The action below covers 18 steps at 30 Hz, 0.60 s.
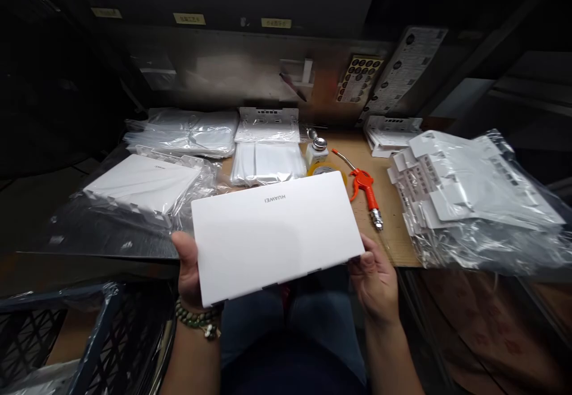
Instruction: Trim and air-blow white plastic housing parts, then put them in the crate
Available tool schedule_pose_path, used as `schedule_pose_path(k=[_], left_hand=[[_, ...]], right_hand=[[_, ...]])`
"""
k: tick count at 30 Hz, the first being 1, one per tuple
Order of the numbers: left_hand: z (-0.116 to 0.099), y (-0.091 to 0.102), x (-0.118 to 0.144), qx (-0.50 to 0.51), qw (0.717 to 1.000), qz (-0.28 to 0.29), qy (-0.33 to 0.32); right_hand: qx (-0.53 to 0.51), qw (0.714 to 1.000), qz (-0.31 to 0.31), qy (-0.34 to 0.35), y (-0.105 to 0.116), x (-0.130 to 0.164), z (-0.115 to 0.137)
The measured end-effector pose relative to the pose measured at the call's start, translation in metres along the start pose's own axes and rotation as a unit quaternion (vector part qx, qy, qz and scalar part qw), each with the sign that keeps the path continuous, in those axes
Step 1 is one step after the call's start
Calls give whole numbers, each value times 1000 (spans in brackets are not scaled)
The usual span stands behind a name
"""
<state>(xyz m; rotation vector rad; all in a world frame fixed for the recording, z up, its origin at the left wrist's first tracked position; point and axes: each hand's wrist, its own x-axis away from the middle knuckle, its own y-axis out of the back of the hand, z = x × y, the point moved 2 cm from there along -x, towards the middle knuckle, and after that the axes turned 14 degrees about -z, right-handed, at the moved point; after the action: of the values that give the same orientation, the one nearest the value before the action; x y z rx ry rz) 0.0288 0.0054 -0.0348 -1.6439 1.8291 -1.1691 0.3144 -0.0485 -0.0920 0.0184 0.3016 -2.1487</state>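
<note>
A flat white plastic cover with HUAWEI printed upside down near its far edge hangs over the bench's front edge, slightly tilted. My left hand, a beaded bracelet at the wrist, grips its left side with the thumb up and the other fingers hidden beneath. At the near right corner my right hand pinches it between thumb and fingers. Left of the cover, a similar white cover lies on clear plastic wrap. Just beyond the right side is an orange air blow gun.
On the right stands a stack of white covers in clear bags. Bagged sheets and white parts lie at the back, near a pump bottle and a yellow tape roll. A blue crate sits below left.
</note>
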Motion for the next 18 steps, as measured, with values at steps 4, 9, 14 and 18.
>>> schedule_pose_path(k=[4,9,14,18], left_hand=[[-3,5,-4,-19,1000,-5,25],[-9,3,-14,-57,995,-86,14],[-19,6,-18,-205,950,-214,-96],[-24,-1,-11,-355,887,-187,-226]], right_hand=[[28,999,9,14,0,1,4],[45,997,16,54,-2,-1,17],[93,988,63,107,0,-13,29],[121,981,84,123,3,-25,35]])
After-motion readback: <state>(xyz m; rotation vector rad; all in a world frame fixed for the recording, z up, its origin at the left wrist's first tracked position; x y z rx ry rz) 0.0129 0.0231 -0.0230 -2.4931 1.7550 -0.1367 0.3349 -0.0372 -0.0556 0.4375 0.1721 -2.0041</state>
